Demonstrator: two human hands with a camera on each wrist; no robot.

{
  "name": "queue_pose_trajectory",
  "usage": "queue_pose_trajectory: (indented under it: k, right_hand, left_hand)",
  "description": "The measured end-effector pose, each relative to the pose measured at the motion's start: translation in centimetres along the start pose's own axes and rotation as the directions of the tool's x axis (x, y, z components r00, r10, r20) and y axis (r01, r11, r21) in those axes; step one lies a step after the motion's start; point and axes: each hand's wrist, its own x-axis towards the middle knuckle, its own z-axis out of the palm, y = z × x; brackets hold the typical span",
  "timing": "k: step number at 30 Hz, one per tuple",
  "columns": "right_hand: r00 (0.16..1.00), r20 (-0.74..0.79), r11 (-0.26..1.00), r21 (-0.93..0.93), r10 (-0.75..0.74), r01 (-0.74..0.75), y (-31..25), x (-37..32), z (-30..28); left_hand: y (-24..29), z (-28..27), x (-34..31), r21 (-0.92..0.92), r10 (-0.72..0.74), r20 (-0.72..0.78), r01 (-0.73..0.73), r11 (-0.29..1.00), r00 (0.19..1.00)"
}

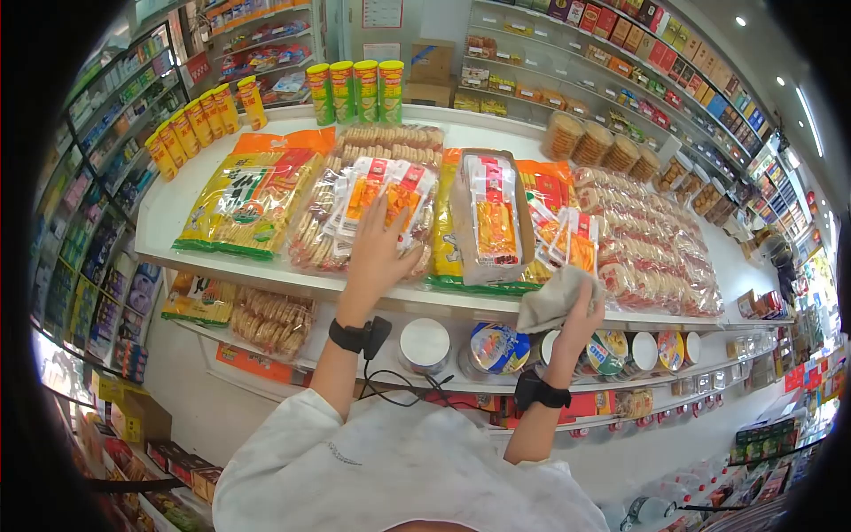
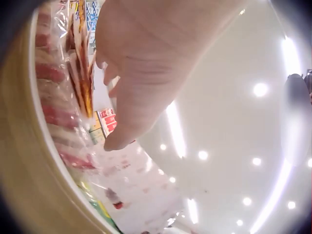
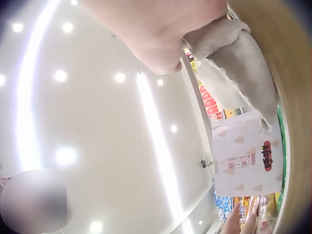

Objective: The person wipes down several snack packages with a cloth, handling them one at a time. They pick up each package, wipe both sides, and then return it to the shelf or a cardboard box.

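My left hand (image 1: 383, 248) rests on a pile of small red, white and orange snack packets (image 1: 365, 191), its fingers fairly straight. Beneath them lies a clear bag of round biscuits (image 1: 310, 251). In the left wrist view the packets (image 2: 82, 73) stand edge-on beside the hand (image 2: 146, 63). At the counter's front edge, my right hand (image 1: 581, 321) grips a bunched grey cloth (image 1: 548, 301). The right wrist view shows this cloth (image 3: 239, 63) close to a pale open carton (image 3: 246, 158). In the head view the carton (image 1: 525, 217) holds more packets, with loose packets (image 1: 576, 239) to its right.
A yellow-green snack bag (image 1: 253, 199) lies at left, bagged biscuits (image 1: 656, 239) at right. Yellow-lidded tubes (image 1: 355, 93) and biscuit tubs (image 1: 589, 142) line the white counter's back edge (image 1: 284, 113). Instant noodle tubs (image 1: 495, 348) fill the shelf below. A cable (image 1: 390, 386) hangs near the left wrist.
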Motion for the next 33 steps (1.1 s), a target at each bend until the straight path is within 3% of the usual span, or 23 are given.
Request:
queue_pose_trajectory:
  k: [5,9,12,16,19,20,22,25,28,31,33]
  right_hand:
    - [0.981,-0.067,0.984,-0.022,-0.180,0.179,-2.4,-2.1,1.3]
    - [0.954,-0.134,0.963,-0.057,-0.269,0.263,-0.7,-0.3,3.2]
    - [0.957,-0.028,0.956,-0.045,-0.290,0.289,1.0,1.4,4.0]
    - [0.971,0.037,0.968,-0.075,-0.238,0.240,2.3,2.4,4.4]
    - [0.979,0.059,0.977,-0.081,-0.194,0.199,2.4,2.9,4.2]
    - [0.981,0.073,0.980,-0.073,-0.179,0.184,2.3,3.0,4.0]
    - [0.982,0.089,0.983,-0.065,-0.166,0.173,2.6,3.0,3.8]
    - [0.981,0.119,0.979,-0.116,-0.153,0.167,2.2,2.6,3.9]
    - [0.980,0.106,0.978,-0.108,-0.169,0.181,2.0,2.3,4.1]
    - [0.977,0.109,0.973,-0.119,-0.183,0.196,2.4,2.6,4.2]
    - [0.977,0.113,0.970,-0.144,-0.183,0.198,2.5,2.5,4.1]
  left_hand:
    - [1.3,0.8,-0.1,-0.051,-0.081,0.078,0.085,0.995,0.994]
    - [0.0,2.9,-0.9,-0.037,-0.036,-0.029,0.035,0.999,0.999]
    - [1.6,1.4,-0.9,0.053,0.040,0.028,-0.042,0.998,0.999]
    - [1.9,1.1,-0.7,-0.002,-0.032,0.125,0.032,0.999,0.992]
    - [-0.3,2.6,-0.6,-0.125,-0.076,-0.041,0.070,0.990,0.996]
    - [-0.1,1.6,-0.4,-0.369,-0.241,-0.027,0.214,0.904,0.970]
    - [0.7,-1.0,0.0,-0.746,-0.514,0.122,0.420,0.516,0.849]
    - [2.3,-3.2,-0.9,-0.859,-0.639,0.119,0.402,0.318,0.760]
    - [3.8,-4.5,-1.7,-0.981,-0.619,0.159,0.194,-0.010,0.769]
    - [5.9,-5.5,-2.1,-0.983,-0.593,0.064,0.152,0.099,0.803]
    - [6.6,-6.0,-2.7,-0.983,-0.582,0.068,0.155,0.102,0.811]
